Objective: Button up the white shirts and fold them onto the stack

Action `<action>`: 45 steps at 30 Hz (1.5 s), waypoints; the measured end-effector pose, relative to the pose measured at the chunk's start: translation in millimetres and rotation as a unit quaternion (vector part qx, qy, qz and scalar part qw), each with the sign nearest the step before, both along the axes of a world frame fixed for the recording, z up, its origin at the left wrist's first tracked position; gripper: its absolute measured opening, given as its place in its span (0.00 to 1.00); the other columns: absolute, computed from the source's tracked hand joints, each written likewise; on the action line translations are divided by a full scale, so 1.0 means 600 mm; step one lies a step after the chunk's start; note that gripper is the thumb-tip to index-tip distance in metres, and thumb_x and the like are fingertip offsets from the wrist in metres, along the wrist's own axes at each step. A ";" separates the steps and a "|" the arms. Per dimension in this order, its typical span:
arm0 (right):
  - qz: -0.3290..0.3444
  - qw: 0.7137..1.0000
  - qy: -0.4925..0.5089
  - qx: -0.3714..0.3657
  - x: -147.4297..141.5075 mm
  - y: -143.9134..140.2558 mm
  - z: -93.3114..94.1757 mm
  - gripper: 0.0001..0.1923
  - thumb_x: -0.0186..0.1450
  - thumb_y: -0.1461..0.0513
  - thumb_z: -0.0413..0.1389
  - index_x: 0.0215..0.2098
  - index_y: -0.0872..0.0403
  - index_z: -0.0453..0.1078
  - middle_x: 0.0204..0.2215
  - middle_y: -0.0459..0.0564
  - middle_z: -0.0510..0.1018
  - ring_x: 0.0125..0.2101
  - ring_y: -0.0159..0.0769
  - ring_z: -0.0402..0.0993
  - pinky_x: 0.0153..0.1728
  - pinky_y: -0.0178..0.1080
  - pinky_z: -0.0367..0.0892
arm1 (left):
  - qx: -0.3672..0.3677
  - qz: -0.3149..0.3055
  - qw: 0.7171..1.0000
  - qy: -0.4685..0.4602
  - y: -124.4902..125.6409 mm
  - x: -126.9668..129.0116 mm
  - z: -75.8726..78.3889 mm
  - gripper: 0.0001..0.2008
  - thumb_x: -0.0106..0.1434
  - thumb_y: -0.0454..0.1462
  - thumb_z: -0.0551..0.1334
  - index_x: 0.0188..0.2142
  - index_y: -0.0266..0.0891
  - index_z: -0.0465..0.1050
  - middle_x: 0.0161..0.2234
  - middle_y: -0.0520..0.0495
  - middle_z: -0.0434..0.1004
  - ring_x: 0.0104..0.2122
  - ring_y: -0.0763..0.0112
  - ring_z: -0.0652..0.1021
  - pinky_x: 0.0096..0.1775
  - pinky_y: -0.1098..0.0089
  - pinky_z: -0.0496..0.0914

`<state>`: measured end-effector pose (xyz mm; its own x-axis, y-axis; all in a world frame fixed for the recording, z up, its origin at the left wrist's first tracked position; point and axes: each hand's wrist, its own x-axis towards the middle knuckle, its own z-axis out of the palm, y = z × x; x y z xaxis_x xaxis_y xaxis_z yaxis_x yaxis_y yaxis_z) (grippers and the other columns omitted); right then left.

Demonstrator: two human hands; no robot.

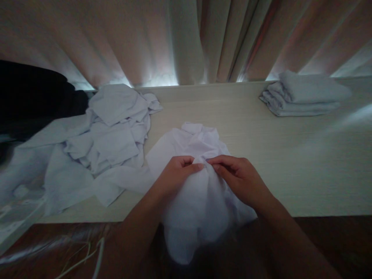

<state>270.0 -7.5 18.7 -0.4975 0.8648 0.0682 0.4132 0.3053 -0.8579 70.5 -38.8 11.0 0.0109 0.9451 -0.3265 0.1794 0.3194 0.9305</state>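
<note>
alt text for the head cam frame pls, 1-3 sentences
Both hands, left hand and right hand, pinch a crumpled white cloth at the near edge of a pale table. A loose pile of white cloths lies to the left, a folded stack far right, with curtains behind.

The cloth is white, thin and soft, a single crumpled piece with no print on it. It lies at the near edge of the table, roughly in the middle. Its far part rests bunched on the tabletop in loose folds, rising to a rumpled crest. Its near part spills over the table edge and hangs down in a rounded, slack drape. Near the middle the fabric is gathered up into a small peak, and pleats fan out and downward from that spot. A flat flap spreads out to the left, lying smooth against the tabletop.
</note>
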 end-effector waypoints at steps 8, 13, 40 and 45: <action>-0.008 1.000 0.012 -0.024 -0.004 0.007 -0.006 0.06 0.64 0.63 0.60 0.36 0.50 0.80 0.35 0.45 0.84 0.35 0.37 0.79 0.39 0.37 0.70 | 0.003 -0.033 0.999 -0.015 -0.001 0.001 -0.008 0.15 0.58 0.47 0.66 0.28 0.35 0.76 0.24 0.52 0.71 0.26 0.73 0.69 0.28 0.73 0.60; -0.024 0.999 0.003 -0.022 -0.007 0.005 -0.005 0.05 0.63 0.63 0.62 0.36 0.50 0.80 0.33 0.45 0.84 0.33 0.36 0.79 0.37 0.37 0.70 | 0.011 -0.021 0.999 -0.022 -0.001 0.004 -0.002 0.14 0.58 0.45 0.66 0.26 0.36 0.74 0.23 0.53 0.70 0.25 0.74 0.68 0.28 0.73 0.60; -0.050 0.993 -0.084 0.069 -0.029 -0.002 -0.024 0.05 0.64 0.64 0.60 0.37 0.51 0.78 0.34 0.49 0.83 0.34 0.39 0.79 0.39 0.41 0.72 | 0.088 -0.025 0.975 0.203 -0.003 0.022 -0.014 0.22 0.64 0.48 0.59 0.19 0.38 0.70 0.19 0.52 0.68 0.24 0.71 0.66 0.27 0.70 0.53; -0.062 0.996 -0.046 0.051 -0.028 -0.001 -0.031 0.04 0.63 0.62 0.63 0.38 0.51 0.78 0.33 0.47 0.83 0.33 0.38 0.80 0.39 0.40 0.73 | 0.085 -0.027 0.981 0.170 -0.001 0.020 -0.011 0.16 0.63 0.42 0.59 0.21 0.38 0.71 0.20 0.52 0.69 0.24 0.72 0.67 0.26 0.71 0.54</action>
